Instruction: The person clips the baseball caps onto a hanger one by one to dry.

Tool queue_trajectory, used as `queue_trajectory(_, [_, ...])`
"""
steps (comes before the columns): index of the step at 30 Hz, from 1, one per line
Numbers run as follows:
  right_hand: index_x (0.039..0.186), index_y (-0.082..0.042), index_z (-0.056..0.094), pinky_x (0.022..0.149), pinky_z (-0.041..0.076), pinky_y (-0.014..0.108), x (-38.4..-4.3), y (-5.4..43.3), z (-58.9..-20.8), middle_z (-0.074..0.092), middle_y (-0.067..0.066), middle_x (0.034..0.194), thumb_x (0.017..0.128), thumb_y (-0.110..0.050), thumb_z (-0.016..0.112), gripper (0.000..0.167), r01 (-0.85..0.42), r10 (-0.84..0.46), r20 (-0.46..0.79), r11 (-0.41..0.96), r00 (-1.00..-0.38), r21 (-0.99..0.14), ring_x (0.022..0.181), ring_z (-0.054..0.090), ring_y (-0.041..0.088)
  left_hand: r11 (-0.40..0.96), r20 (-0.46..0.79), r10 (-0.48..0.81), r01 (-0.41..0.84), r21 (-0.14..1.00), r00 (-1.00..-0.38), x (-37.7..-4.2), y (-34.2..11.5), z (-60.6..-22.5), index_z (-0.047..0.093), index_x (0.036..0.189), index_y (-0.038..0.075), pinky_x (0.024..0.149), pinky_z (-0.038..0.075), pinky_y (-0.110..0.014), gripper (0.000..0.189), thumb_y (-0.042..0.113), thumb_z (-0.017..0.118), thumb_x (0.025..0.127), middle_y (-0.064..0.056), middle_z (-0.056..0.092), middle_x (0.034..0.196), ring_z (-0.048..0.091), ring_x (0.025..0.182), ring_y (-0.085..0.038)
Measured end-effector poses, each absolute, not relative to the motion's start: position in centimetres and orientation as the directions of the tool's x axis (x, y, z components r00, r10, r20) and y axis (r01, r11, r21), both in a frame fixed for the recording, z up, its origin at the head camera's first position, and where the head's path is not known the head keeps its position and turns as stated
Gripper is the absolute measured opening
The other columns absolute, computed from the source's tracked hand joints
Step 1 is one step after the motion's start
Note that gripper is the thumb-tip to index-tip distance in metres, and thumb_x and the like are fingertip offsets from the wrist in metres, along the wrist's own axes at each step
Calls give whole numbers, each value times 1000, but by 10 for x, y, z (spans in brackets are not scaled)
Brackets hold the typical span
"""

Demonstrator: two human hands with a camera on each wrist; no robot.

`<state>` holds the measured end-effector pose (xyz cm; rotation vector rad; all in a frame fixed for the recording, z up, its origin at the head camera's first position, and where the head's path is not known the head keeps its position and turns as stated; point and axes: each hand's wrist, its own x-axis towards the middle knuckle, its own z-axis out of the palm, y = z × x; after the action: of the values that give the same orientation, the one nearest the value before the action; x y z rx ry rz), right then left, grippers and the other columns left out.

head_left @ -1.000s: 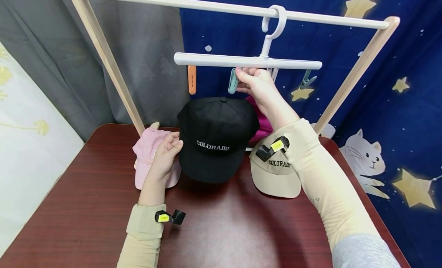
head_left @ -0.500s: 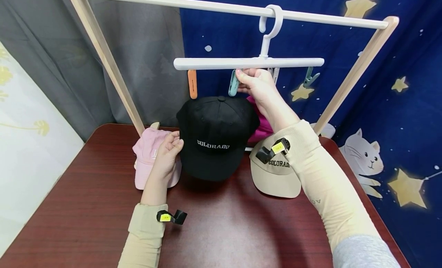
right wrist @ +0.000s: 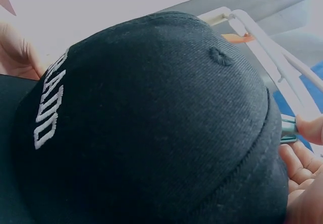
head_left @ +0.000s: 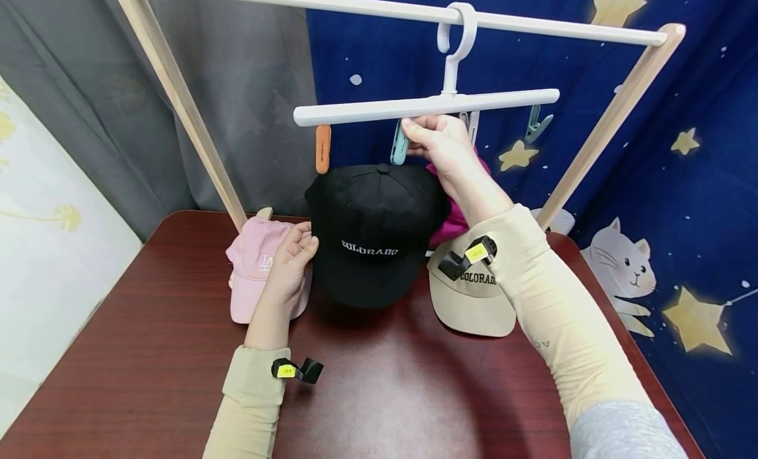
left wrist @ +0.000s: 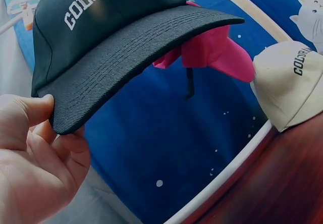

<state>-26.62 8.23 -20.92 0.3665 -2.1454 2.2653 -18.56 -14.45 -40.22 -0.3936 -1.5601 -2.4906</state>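
Note:
A black cap (head_left: 379, 216) with white COLORADO lettering is held up off the table, brim down. My left hand (head_left: 290, 262) pinches the side of its brim between thumb and fingers, as the left wrist view (left wrist: 45, 153) also shows. Above the crown, my right hand (head_left: 444, 146) pinches a teal clip (head_left: 399, 143) on the white hanger (head_left: 385, 110). In the right wrist view the teal clip (right wrist: 288, 128) is partly hidden behind the cap; whether it touches the fabric I cannot tell. An orange clip (head_left: 322, 150) hangs at the hanger's left end.
The hanger hooks over a white rail (head_left: 355, 8) on wooden posts. A white clip (head_left: 470, 127) and a dark teal clip (head_left: 537, 125) hang farther right. A pink cap (head_left: 254, 255) and a beige cap (head_left: 474, 308) lie on the table; a magenta cap (left wrist: 217, 52) hangs behind.
The hanger has tilted, its left end dropping and its right end rising, and its hook has slid slightly left. The black cap has shifted a little right with my left hand.

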Motion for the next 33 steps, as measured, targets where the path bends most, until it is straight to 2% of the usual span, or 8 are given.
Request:
queue_trajectory(11, [80, 0, 63, 69, 51, 25, -264, 85, -207, 61, 2, 64, 94, -5, 59, 15, -170, -177, 184, -89, -967, -981, 60, 57, 12, -444, 313, -46, 300, 844, -949, -189, -142, -401, 54, 111, 13, 68, 50, -22, 23, -4, 43, 99, 3, 68, 90, 61, 79, -9])
queue_trajectory(17, [82, 1, 62, 68, 50, 24, -263, 87, -207, 60, 3, 65, 94, -5, 60, 13, -164, -167, 173, -72, -971, -984, 61, 56, 13, -486, 287, -70, 284, 826, -955, -191, -139, -400, 56, 108, 13, 64, 50, -21, 23, -4, 44, 99, 3, 68, 88, 61, 75, -8])
queue_trajectory(33, [87, -2, 65, 72, 51, 23, -264, 92, -213, 64, 4, 69, 95, -11, 60, 12, -77, -184, 99, -123, -978, -989, 65, 61, 13, -501, 232, -86, 243, 830, -969, -190, -135, -398, 55, 108, 13, 66, 50, -22, 21, -3, 43, 99, 5, 68, 86, 61, 77, -8])
